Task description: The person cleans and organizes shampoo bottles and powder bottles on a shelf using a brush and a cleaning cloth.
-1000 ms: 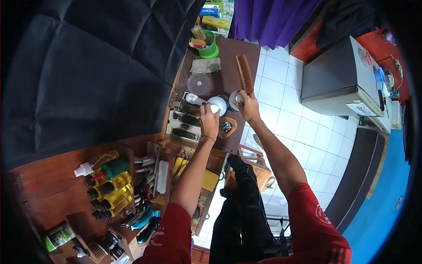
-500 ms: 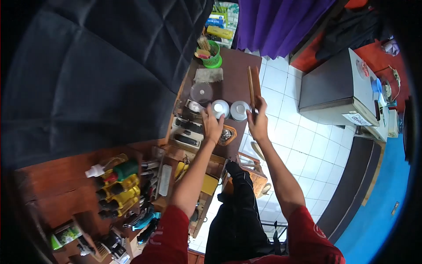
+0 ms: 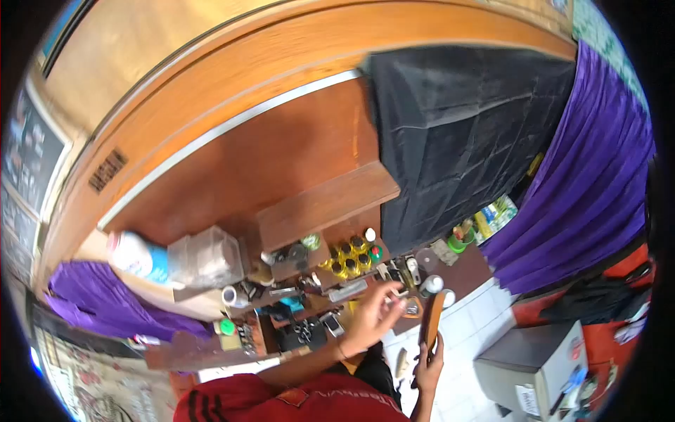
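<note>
The person's right hand [image 3: 429,360] grips a wooden brush [image 3: 432,316] at its lower end, fingers closed around it. The brush stands nearly upright in view, across the front edge of the worktop [image 3: 465,273], beside two white-topped bottles [image 3: 431,285] near that edge. The left hand [image 3: 375,322] is raised with fingers bent and thumb apart; whether it holds anything small, one cannot tell. An ashtray [image 3: 410,307] sits between the hand and the brush in view. A green basket [image 3: 458,243] stands toward the worktop's far back corner.
</note>
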